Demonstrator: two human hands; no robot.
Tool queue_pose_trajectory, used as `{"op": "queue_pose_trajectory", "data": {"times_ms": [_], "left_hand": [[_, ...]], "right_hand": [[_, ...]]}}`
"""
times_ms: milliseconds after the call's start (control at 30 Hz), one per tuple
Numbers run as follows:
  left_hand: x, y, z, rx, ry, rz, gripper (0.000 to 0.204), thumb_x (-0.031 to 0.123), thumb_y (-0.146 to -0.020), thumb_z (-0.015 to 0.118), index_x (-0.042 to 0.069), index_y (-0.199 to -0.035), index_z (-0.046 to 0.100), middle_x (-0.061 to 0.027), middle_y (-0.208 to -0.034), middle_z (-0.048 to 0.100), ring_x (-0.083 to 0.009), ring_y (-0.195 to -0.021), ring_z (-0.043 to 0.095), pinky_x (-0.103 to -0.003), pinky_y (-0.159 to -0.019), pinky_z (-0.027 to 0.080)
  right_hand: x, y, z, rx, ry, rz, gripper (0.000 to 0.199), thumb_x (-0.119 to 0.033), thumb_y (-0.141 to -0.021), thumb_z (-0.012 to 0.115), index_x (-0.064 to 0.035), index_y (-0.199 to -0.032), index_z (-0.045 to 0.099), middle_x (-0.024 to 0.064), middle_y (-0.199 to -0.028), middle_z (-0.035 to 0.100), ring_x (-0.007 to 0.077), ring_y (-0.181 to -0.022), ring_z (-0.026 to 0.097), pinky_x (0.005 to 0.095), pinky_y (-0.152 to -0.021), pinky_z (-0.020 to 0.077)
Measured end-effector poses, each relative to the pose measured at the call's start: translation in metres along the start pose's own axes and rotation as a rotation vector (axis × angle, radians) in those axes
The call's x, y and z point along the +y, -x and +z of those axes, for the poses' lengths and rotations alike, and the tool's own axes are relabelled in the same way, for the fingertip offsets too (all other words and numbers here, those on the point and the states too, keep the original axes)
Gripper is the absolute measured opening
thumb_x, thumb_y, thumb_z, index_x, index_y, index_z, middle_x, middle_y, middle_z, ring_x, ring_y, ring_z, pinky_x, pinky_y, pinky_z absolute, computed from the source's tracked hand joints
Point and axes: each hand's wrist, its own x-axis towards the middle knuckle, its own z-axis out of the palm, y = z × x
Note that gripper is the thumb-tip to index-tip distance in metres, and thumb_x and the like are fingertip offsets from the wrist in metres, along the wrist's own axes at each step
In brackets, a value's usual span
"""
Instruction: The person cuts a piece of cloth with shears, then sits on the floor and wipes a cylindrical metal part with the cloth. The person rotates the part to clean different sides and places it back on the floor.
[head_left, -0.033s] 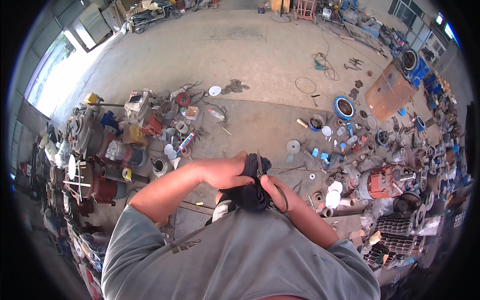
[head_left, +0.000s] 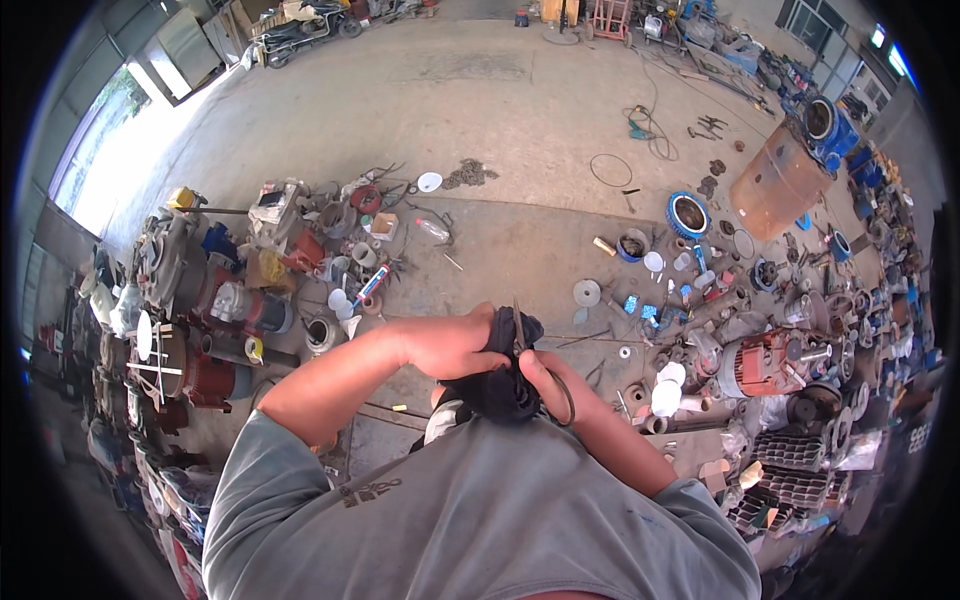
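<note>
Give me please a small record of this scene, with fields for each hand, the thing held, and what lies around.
left hand: grips the dark cloth bundle from the left side
right hand: holds scissors, blades pointing up at the cloth
cloth: bunched between both hands, in front of the grey shirt
floor: concrete
person's left: old motors and rusty parts
person's right: red motor, blue ring, orange drum

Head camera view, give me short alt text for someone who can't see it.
Seen from above, a person's left hand grips a bunched dark cloth while the right hand works scissors into it. Motor parts and tools litter the concrete floor around them.
</note>
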Motion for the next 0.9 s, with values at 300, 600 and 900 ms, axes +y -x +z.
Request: {"op": "queue_pose_trajectory", "data": {"times_ms": [300,600,900], "left_hand": [[-0.002,-0.004,0.004,0.02,-0.044,0.004,0.062,0.021,-0.104,0.058,0.007,-0.161,0.041,-0.0242,-0.147,0.056,-0.0424,-0.133,0.048,-0.047,-0.119,0.036],[0.023,-0.003,-0.005,-0.05,-0.133,-0.194,0.053,0.02,-0.106,0.057,0.008,-0.156,0.046,-0.0236,-0.133,0.059,-0.0425,-0.125,0.049,-0.05,-0.114,0.04],[0.013,-0.005,0.004,0.15,0.085,0.131,0.056,0.012,-0.102,0.06,0.006,-0.156,0.046,-0.0217,-0.149,0.053,-0.04,-0.14,0.049,-0.045,-0.118,0.04]], "right_hand": [[0.024,0.002,0.005,0.061,0.002,-0.008,0.056,-0.05,-0.112,0.056,0.0034,-0.111,0.074,0.0004,-0.1,0.074,0.0095,-0.096,0.063,0.0303,-0.089,0.0532],[0.03,-0.013,0.011,-0.029,-0.33,-0.051,0.063,-0.055,-0.11,0.055,0.0044,-0.114,0.074,0.0029,-0.106,0.075,0.0103,-0.1,0.065,0.0301,-0.092,0.0538],[0.03,-0.003,0.002,0.1,-0.141,-0.077,0.053,-0.048,-0.108,0.064,0.004,-0.107,0.075,0.0015,-0.097,0.075,0.0098,-0.093,0.066,0.0298,-0.085,0.055]]}}
